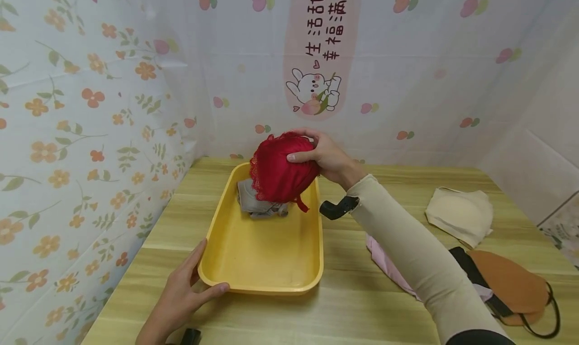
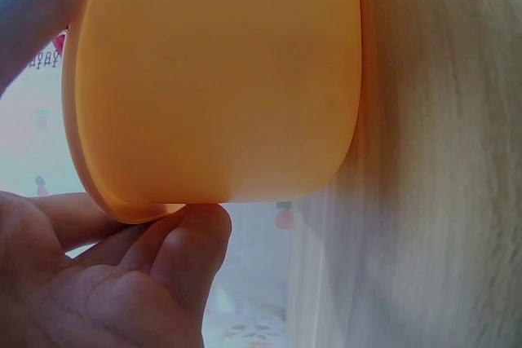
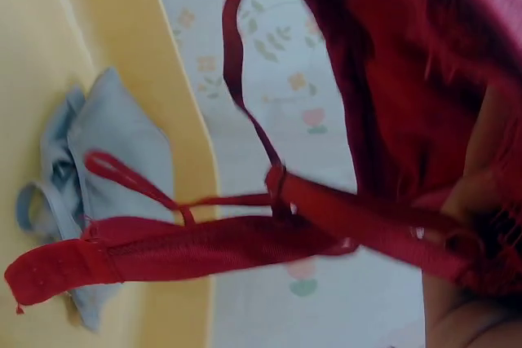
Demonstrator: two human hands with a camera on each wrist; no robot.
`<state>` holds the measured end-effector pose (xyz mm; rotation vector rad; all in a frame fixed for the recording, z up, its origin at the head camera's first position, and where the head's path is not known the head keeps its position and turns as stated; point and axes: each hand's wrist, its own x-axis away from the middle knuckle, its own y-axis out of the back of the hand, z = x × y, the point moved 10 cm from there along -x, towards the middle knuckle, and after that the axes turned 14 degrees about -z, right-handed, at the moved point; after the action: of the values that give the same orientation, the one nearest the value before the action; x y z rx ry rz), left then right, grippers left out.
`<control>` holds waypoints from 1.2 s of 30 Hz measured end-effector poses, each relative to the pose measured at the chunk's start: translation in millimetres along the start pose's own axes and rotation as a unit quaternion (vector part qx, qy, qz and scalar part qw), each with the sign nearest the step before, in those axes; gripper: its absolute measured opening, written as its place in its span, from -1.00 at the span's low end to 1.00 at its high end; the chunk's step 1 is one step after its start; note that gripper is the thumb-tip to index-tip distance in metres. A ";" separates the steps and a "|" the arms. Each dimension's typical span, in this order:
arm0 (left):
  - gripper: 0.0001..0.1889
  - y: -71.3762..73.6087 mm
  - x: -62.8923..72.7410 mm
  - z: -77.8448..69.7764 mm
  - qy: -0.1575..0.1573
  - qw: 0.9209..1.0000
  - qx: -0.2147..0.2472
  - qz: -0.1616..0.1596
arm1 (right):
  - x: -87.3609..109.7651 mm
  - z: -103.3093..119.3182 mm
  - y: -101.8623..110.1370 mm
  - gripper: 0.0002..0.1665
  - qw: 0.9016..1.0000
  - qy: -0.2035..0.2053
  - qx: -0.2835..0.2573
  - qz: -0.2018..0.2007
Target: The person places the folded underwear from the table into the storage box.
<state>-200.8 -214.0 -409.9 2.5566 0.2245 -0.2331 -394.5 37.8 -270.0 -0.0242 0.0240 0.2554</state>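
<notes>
My right hand [image 1: 330, 156] holds a red lace-edged bra [image 1: 285, 171] above the far end of a yellow plastic tub [image 1: 262, 290], thumb on one cup. In the right wrist view the bra's strap and back band [image 3: 220, 248] dangle loose over the tub. Below the bra, a folded grey garment [image 1: 251, 199] lies at the tub's far left, partly covered from sight. My left hand [image 1: 178, 287] grips the tub's near left corner, thumb along the front rim and fingers at the left side. The left wrist view has those fingers [image 2: 192, 242] against the tub's outer wall.
Right of the tub lie a cream bra-like garment [image 1: 459, 214], a brown cup-shaped garment [image 1: 511, 282] with black straps, and a pink cloth [image 1: 391, 267] partly behind my right sleeve. Patterned sheets [image 1: 398, 73] hang behind and left of the wooden table [image 1: 362, 305].
</notes>
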 end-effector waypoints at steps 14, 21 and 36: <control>0.12 -1.6 -0.8 0.5 -0.001 1.000 0.012 -0.001 | -18.4 -45.4 -11.7 -0.36 0.993 -0.049 -0.022 -0.102; 0.11 -0.6 -0.1 -0.2 -0.003 1.000 0.004 -0.003 | -24.9 -65.4 -13.6 -0.36 0.988 -0.073 -0.051 -0.130; 0.13 0.6 -1.5 -0.1 0.000 1.000 -0.003 -0.003 | -33.1 -107.5 -18.1 -0.27 0.970 -0.122 -0.075 -0.195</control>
<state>-202.2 -214.6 -409.2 2.5498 0.2313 -0.2351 -424.2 9.0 -376.2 -0.1459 -0.2437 -0.1361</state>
